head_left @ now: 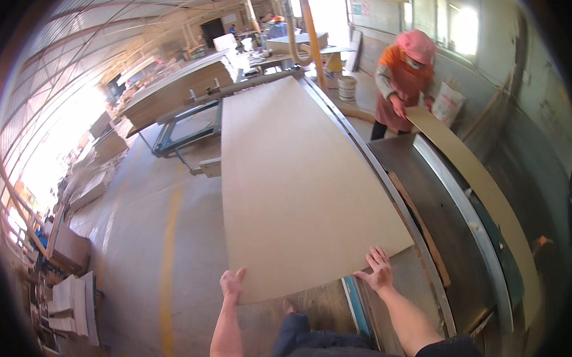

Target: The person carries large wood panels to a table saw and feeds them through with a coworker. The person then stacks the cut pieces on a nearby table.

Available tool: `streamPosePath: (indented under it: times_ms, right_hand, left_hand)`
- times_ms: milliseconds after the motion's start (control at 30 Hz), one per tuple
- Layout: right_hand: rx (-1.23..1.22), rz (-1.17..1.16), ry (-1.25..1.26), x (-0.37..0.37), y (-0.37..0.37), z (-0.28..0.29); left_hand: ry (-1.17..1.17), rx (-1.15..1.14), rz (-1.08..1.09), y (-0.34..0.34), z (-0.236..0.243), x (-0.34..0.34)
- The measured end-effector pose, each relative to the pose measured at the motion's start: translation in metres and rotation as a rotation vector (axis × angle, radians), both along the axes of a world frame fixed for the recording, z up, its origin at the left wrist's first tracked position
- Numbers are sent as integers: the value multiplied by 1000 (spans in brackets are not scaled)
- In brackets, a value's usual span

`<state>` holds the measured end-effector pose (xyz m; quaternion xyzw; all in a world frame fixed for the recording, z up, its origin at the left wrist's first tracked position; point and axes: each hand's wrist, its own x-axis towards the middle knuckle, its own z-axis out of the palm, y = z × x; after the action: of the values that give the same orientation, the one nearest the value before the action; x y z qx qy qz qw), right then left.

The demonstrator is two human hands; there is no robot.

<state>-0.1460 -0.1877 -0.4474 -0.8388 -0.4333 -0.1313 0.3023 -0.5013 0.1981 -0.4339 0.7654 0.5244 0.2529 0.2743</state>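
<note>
A large pale wooden board (304,185) lies flat on the bed of a panel saw, its long side running away from me. My left hand (232,283) is closed around the board's near left corner, the thumb on top and the other fingers partly hidden by the edge. At the near edge toward the right corner, my right hand (376,271) presses on the board with its fingers spread. Along the board's right side runs a long metal rail (356,140) of the saw.
Across the saw a co-worker (406,82) in a pink cap and apron holds a long narrow board strip (487,179). A metal fence (467,210) lies beside that strip. A blue-green frame (187,134) juts out left. Stacked boards (176,90) stand behind it. A white bucket (347,88) sits farther back.
</note>
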Motion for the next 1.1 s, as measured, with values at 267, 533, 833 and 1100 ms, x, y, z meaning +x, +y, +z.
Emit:
streamPosePath:
  times_ms: [267,533,833,1100]
  right_hand:
    - [-65,-26,-1,-43,-54,4]
    - [-155,-78,-29,-104,-105,5]
    - [-193,-146,-11,-176,-184,15]
    - [-134,-110,-57,-216,-244,17]
  left_hand:
    - [44,-189,63,-60,9,-32]
    - [-60,-246,20,-108,-7,-83]
    - [-56,-345,-18,-187,-21,-137]
    - [131,-276,1,-248,-38,-191]
